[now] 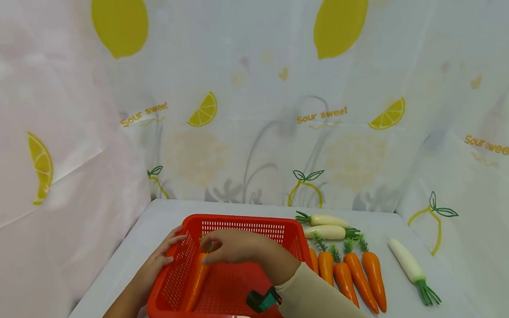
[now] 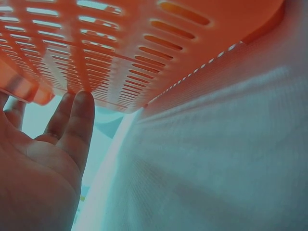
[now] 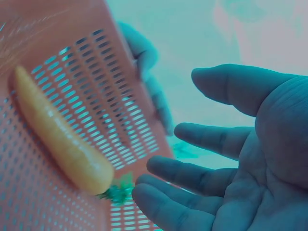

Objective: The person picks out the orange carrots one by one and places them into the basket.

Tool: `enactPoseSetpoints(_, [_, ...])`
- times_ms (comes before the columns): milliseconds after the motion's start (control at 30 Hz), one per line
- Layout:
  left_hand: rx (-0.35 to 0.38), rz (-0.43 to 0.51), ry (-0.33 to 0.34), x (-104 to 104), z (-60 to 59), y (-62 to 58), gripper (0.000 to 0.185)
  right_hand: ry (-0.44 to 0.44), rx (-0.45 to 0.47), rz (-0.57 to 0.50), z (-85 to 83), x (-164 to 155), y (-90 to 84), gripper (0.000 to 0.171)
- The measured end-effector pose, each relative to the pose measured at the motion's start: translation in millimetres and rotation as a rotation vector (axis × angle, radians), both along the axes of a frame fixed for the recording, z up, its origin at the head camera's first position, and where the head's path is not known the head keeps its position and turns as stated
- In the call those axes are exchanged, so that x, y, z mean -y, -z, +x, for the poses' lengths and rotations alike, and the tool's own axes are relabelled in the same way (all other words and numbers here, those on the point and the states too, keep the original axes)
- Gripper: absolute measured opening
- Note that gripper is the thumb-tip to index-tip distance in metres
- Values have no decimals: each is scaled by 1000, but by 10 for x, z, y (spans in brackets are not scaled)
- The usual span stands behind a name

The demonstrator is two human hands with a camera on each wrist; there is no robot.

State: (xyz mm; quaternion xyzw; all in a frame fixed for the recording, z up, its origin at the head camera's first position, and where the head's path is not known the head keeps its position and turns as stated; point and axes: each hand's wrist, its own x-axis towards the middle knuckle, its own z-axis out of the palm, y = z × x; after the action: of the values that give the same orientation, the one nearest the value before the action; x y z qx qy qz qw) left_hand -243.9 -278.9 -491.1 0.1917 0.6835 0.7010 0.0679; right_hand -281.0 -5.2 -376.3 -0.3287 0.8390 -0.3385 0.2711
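A red plastic basket (image 1: pixel 238 283) with slotted walls stands on the table. One orange carrot (image 1: pixel 197 280) with a green tuft lies inside, along its left wall; the right wrist view shows this carrot (image 3: pixel 65 137) whole. My left hand (image 1: pixel 153 265) rests at the basket's left rim, and in the left wrist view straight fingers (image 2: pixel 81 118) touch the outer wall from below. Over the basket, near the tufted end of the carrot, is my right hand (image 1: pixel 234 246). Its fingers (image 3: pixel 216 139) are spread and relaxed, holding nothing.
Several orange carrots (image 1: pixel 372 276) lie in a row just right of the basket, partly behind the right forearm. Two white radishes (image 1: pixel 324 232) lie behind them, and another white radish (image 1: pixel 407 259) lies farther right. A lemon-print cloth (image 1: pixel 254 145) hangs around the table.
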Motion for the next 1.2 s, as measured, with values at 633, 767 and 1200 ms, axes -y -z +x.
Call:
enactPoseSetpoints(633, [-22, 2, 1, -9, -19, 0, 58, 110, 161, -215, 226, -683, -251, 34])
enactPoseSetpoints(767, [3, 3, -9, -9, 1, -18, 59, 119, 200, -274, 263, -778, -236, 37])
enactPoseSetpoints(1200, [9, 15, -1, -4, 7, -14, 60, 260, 208, -430, 367, -1053, -93, 34])
